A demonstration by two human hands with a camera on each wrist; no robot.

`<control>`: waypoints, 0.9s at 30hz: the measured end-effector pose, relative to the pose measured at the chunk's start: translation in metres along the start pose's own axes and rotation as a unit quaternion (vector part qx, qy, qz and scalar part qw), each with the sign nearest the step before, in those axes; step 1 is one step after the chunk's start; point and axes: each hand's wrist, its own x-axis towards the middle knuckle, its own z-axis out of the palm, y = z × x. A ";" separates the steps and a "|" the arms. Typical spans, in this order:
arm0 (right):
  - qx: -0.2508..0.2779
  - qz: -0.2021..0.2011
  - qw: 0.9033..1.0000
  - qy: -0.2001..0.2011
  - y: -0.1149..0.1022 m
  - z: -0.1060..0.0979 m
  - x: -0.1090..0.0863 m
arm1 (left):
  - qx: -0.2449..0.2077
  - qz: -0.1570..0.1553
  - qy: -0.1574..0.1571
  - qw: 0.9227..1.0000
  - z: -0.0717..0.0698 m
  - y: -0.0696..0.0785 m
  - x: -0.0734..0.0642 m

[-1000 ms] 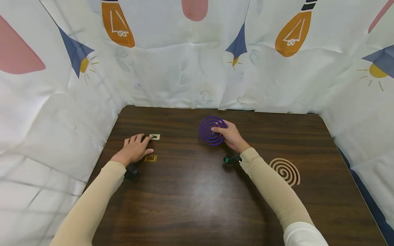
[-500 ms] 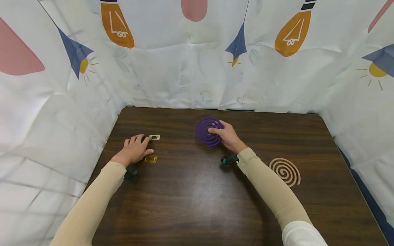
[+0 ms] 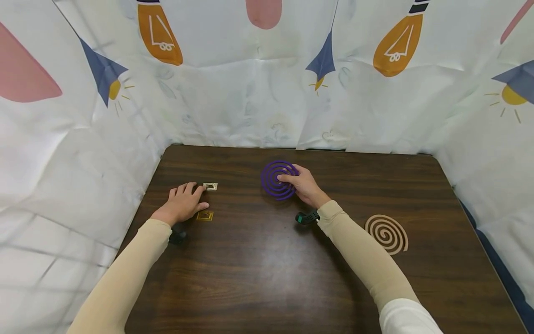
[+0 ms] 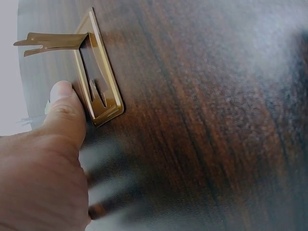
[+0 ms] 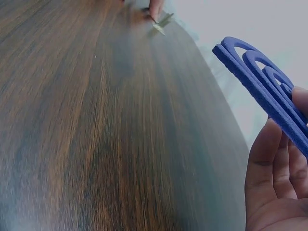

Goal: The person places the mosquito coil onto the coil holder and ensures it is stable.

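Pinched between the thumb and fingers of my right hand (image 3: 306,187) is a purple mosquito coil (image 3: 267,181), held tilted above the table. The right wrist view shows the coil (image 5: 267,94) nearly edge-on, raised off the wood. My left hand (image 3: 181,204) rests palm down at the table's left side, fingers spread. Its index fingertip is right at a small silver metal coil stand (image 3: 211,186). Close to the thumb lies a gold metal coil stand (image 3: 205,215); in the left wrist view its bent prong sticks up from the flat frame (image 4: 107,57).
A tan mosquito coil (image 3: 387,234) lies flat at the right, partly behind the right forearm. The dark wooden table (image 3: 258,278) is bordered by a printed white curtain (image 3: 233,102) at the back and sides.
My right hand has moved a little left and toward me with the purple mosquito coil, closer to the stands. The left hand has stayed in place.
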 end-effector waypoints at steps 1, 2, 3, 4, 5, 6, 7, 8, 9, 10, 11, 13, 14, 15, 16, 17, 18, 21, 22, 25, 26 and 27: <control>0.001 0.001 1.000 -0.001 0.000 0.001 0.000 | -0.001 -0.001 -0.001 1.000 0.000 0.000 0.000; 0.002 0.002 1.000 -0.003 0.000 0.003 0.001 | 0.000 -0.001 0.000 1.000 0.000 0.000 -0.001; 0.002 0.003 1.000 -0.005 0.000 0.004 0.001 | 0.000 -0.002 0.000 1.000 0.000 -0.001 -0.001; 0.003 0.004 1.000 -0.006 0.000 0.005 0.001 | 0.001 -0.002 0.000 1.000 0.000 0.000 -0.001; 0.004 0.005 1.000 -0.006 0.000 0.007 0.002 | 0.002 -0.002 0.000 1.000 0.000 0.000 -0.001; 0.004 0.005 1.000 -0.007 0.000 0.008 0.002 | 0.001 -0.004 -0.001 1.000 0.000 0.000 -0.002; 0.004 0.004 1.000 -0.007 0.000 0.009 0.003 | 0.001 -0.006 -0.002 1.000 -0.001 0.000 -0.002; 0.004 0.004 1.000 -0.006 0.000 0.010 0.003 | 0.002 -0.006 -0.002 1.000 -0.001 0.000 -0.001; 0.004 0.004 1.000 -0.006 0.000 0.011 0.004 | 0.002 -0.007 -0.002 1.000 -0.001 0.001 -0.001; 0.005 0.003 1.000 -0.005 0.000 0.013 0.004 | 0.002 -0.006 -0.001 1.000 -0.001 0.001 -0.001; 0.005 0.002 1.000 -0.004 0.000 0.014 0.004 | 0.003 -0.005 0.001 1.000 -0.001 0.001 0.000; 0.006 0.001 1.000 -0.004 0.000 0.016 0.005 | 0.003 -0.005 0.001 1.000 -0.001 0.002 0.001; 0.006 0.001 1.000 -0.005 0.000 0.018 0.005 | 0.002 -0.006 0.000 1.000 0.000 0.002 0.002; 0.006 0.000 1.000 -0.005 0.000 0.019 0.005 | 0.001 -0.007 -0.001 1.000 0.000 0.002 0.002; 0.006 0.000 1.000 -0.005 0.000 0.020 0.006 | 0.000 -0.008 -0.002 1.000 0.000 0.002 0.003; 0.006 0.000 1.000 -0.006 0.000 0.022 0.006 | 0.000 -0.009 -0.004 1.000 0.000 0.002 0.003; 0.006 0.000 1.000 -0.006 0.000 0.023 0.006 | -0.002 -0.010 -0.005 1.000 0.000 0.002 0.003; 0.006 -0.001 1.000 -0.008 0.001 0.026 0.008 | -0.004 -0.010 -0.007 1.000 0.001 0.002 0.003; 0.007 -0.001 1.000 -0.008 0.001 0.027 0.008 | -0.003 -0.010 -0.007 1.000 0.002 0.002 0.003; 0.011 -0.001 1.000 -0.011 0.002 0.030 0.010 | -0.002 -0.011 -0.007 1.000 0.002 0.001 0.003; 0.013 -0.001 1.000 -0.011 0.003 0.030 0.010 | -0.002 -0.011 -0.007 1.000 0.001 0.001 0.002; 0.014 -0.001 1.000 -0.011 0.003 0.031 0.011 | -0.001 -0.011 -0.006 1.000 0.001 0.001 0.002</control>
